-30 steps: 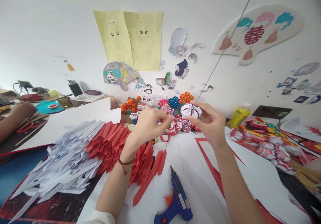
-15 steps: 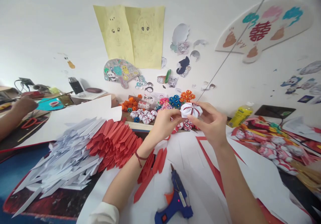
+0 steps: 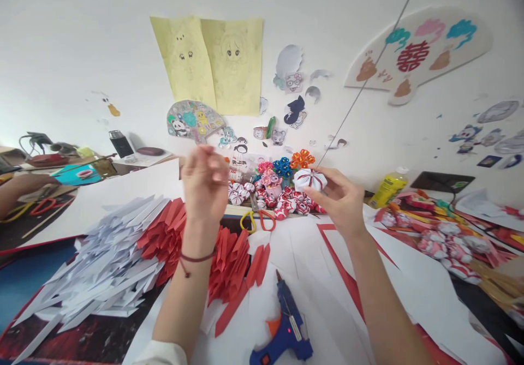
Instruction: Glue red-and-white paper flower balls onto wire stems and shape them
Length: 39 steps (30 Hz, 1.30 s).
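My right hand (image 3: 341,196) pinches a round white folded-paper ornament (image 3: 309,180) with dark red stripes between thumb and fingers, above the white sheets (image 3: 311,267). To its left my left hand (image 3: 206,182) is raised, apart from the ornament. Its fingers are blurred by motion, so whether they hold anything cannot be told. Below it lie folded red paper strips (image 3: 227,264), with a heap of white paper strips (image 3: 110,267) further left. A blue glue gun (image 3: 286,321) with an orange trigger rests on the sheets between my forearms.
Scissors with yellow and red handles (image 3: 268,220) lie near several red-and-white paper balls (image 3: 292,201). Behind are small bead-like flowers (image 3: 282,167). A yellow bottle (image 3: 388,186) stands at right. Another person's hand (image 3: 28,186) is at far left, near more scissors (image 3: 43,205).
My left hand has let go of the striped ornament and moved left and up, uncovering the scissors. My right hand still holds the ornament. The other person's hand has moved lower and left.
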Each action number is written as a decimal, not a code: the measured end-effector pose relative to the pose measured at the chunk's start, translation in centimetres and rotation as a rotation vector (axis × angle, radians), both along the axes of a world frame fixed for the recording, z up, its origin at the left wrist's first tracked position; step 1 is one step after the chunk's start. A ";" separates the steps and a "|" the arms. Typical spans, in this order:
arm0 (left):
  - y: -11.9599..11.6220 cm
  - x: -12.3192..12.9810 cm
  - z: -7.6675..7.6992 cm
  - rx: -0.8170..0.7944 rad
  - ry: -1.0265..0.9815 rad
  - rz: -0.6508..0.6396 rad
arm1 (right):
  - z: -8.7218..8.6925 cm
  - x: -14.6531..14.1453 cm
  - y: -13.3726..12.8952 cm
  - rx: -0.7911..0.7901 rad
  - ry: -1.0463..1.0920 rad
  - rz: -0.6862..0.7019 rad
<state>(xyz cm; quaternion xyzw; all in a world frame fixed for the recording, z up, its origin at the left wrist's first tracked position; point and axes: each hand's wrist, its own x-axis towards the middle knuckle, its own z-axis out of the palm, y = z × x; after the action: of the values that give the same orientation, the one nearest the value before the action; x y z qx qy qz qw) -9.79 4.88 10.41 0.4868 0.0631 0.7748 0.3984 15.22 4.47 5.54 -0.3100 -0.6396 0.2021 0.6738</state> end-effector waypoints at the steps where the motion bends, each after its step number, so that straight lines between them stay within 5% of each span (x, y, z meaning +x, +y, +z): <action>1: -0.5 -0.9 0.5 0.042 -0.014 -0.028 | 0.0 0.0 0.1 -0.002 0.002 0.004; 6: -0.8 -3.1 0.9 0.092 0.114 -0.012 | -0.2 -0.2 0.2 -0.017 -0.004 0.006; 12: 0.8 -1.0 -0.4 0.120 0.774 0.667 | -0.5 -0.8 0.1 -0.033 -0.039 0.017; 14: 0.2 0.1 -0.2 0.211 0.902 0.746 | -0.7 -1.3 0.1 -0.038 -0.071 0.006; 19: -3.3 2.2 0.7 0.287 0.961 0.733 | -1.3 -3.2 -0.3 0.012 -0.138 0.026; 28: -6.5 2.3 1.4 0.487 0.893 0.950 | -1.7 -4.7 -1.1 0.128 -0.330 0.029; 39: -8.1 0.8 2.1 0.477 1.000 0.847 | -1.4 -5.1 -2.1 0.233 -0.366 0.012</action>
<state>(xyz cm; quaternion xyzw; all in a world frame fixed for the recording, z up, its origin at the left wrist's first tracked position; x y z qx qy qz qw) -8.96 -3.26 12.49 0.7926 0.2516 0.5392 -0.1328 10.10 2.41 4.11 -0.2578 -0.7720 0.0711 0.5766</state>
